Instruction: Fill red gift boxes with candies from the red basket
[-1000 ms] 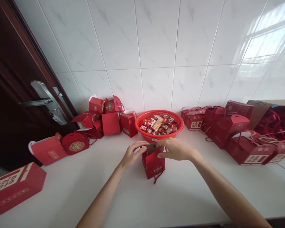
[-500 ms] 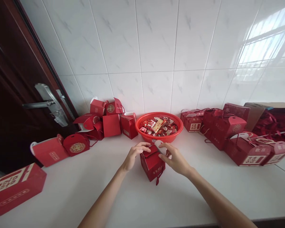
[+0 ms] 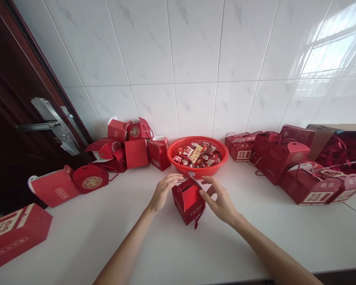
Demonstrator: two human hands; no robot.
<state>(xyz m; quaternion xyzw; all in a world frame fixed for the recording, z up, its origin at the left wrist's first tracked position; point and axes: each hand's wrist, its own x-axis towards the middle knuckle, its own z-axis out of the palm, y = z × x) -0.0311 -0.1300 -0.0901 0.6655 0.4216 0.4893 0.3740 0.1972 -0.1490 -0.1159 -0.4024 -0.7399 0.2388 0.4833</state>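
Note:
A small red gift box point(image 3: 191, 202) stands on the white counter between my hands. Its top flaps are partly raised, with a dark gap between them, and a red cord handle point(image 3: 198, 220) hangs down its front. My left hand point(image 3: 163, 194) is open at the box's left edge, fingers stretched toward the top. On the other side, my right hand point(image 3: 221, 201) has thumb and fingers apart, the thumb against the raised right flap. Just behind the box sits a red plastic basket point(image 3: 192, 171) full of wrapped sweets point(image 3: 196, 155).
Several red boxes, including a round-lidded one point(image 3: 91, 179), lie along the left. A long red box point(image 3: 19, 237) lies nearer. More gift boxes point(image 3: 310, 184) and a carton point(image 3: 326, 147) of dark red material stand at the right. A tiled wall point(image 3: 195, 47) rises behind; a dark door point(image 3: 14, 99) is at left.
The box's top flaps have come up, showing a dark gap. My left fingers have drawn back from the lid, while my right hand stays at the right flap. The view has shifted slightly.

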